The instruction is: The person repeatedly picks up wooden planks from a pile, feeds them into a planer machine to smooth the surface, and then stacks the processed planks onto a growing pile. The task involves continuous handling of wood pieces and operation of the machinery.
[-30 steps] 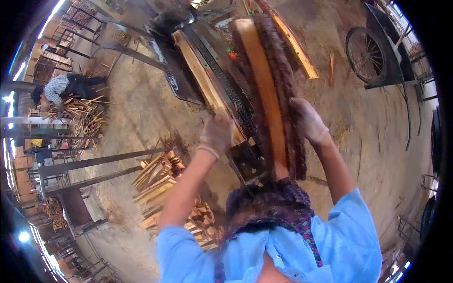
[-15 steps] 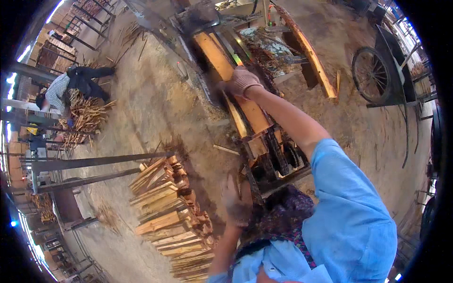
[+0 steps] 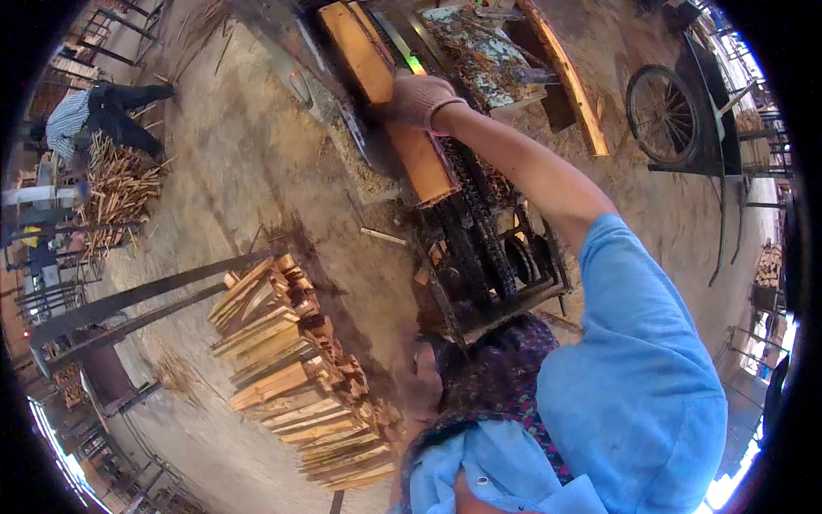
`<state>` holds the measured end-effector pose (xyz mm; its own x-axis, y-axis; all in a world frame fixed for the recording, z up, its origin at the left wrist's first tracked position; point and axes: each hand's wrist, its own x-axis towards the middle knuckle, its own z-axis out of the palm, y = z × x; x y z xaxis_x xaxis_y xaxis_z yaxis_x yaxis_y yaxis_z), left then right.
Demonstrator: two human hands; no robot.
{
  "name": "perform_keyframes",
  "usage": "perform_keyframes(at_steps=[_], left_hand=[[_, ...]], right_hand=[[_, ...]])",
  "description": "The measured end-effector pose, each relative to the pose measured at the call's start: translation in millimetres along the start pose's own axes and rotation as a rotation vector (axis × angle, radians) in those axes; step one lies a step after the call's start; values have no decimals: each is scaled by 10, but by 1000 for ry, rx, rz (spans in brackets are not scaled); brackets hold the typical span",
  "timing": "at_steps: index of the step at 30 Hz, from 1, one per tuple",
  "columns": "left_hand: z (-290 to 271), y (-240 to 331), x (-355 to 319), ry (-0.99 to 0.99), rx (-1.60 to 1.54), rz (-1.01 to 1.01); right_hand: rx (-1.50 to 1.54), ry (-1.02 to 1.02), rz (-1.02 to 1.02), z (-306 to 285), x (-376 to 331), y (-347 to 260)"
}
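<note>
My right hand (image 3: 419,101), in a knitted glove, is closed over a thick wooden board (image 3: 421,163) with bark along an edge. The board lies lengthwise on a dark machine bed with a chain (image 3: 492,244) running along it. A second piece of wood (image 3: 355,51) lies beyond the hand, in line with the board; whether they are one piece is hidden under the glove. My left hand (image 3: 419,377) hangs low by my patterned apron (image 3: 501,385). It is blurred, with its fingers stretched out and nothing in them.
A stack of split wood (image 3: 300,377) stands at the left below a metal bar (image 3: 145,295). A long bark-edged slab (image 3: 565,77) lies right of the machine. Farther right is a wheeled cart (image 3: 685,111). A person (image 3: 111,116) bends over wood scraps (image 3: 120,188) far left.
My right hand and the board have moved away from me along the machine, baring more of the chain at the near end. My left hand has dropped slightly. The view has shifted.
</note>
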<state>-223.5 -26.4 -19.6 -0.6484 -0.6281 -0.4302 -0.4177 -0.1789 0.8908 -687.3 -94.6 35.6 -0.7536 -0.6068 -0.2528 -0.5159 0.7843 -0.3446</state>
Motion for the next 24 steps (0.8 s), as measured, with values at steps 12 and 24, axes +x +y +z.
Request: perform_keyframes(at_steps=[12,24], left_hand=[[48,286,43,58,11,-110],[172,302,40,64,-49,-110]], right_hand=[[134,251,55,512,365,135],[268,148,39,114,259,159]])
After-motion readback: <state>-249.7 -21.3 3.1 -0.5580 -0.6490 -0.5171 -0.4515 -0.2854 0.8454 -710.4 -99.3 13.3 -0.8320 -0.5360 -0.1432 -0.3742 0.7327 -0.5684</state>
